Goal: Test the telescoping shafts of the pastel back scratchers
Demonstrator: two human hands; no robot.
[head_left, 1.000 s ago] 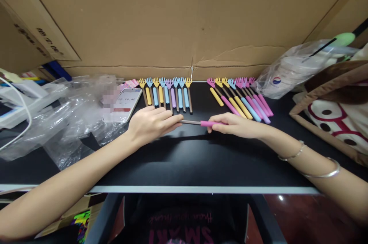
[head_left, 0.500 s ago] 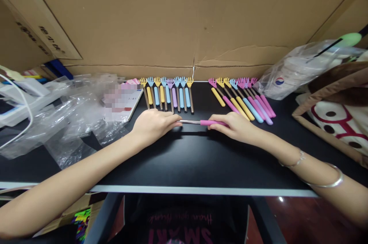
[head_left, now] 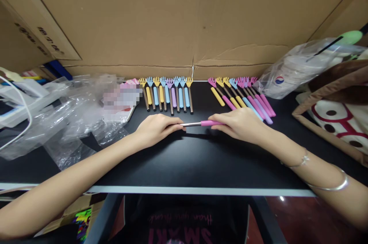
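Between my two hands, above the front of the dark table, a back scratcher [head_left: 206,123] with a pink handle and thin silver rod lies nearly level. My left hand [head_left: 156,129] pinches the rod's left end; no claw head shows there. Around the pink handle my right hand [head_left: 241,125] is closed, hiding its right end. Behind my left hand, a row of back scratcher rods [head_left: 171,102] with claw heads alternates with loose coloured handles [head_left: 180,97]. Back scratchers with handles on them [head_left: 253,107] lie fanned behind my right hand; a separate yellow handle [head_left: 217,96] is at their left.
Clear plastic bags [head_left: 77,102] and a partly blurred flat item [head_left: 122,102] cover the left side. At right are a bagged paper cup [head_left: 296,75] and a brown-trimmed bag [head_left: 310,106]. Cardboard [head_left: 172,17] walls the back; a pale edge [head_left: 201,190] runs along the table's front.
The back scratcher and my left hand have shifted slightly right and down. My right hand has turned a little, with its knuckles higher. Both hands keep their hold.
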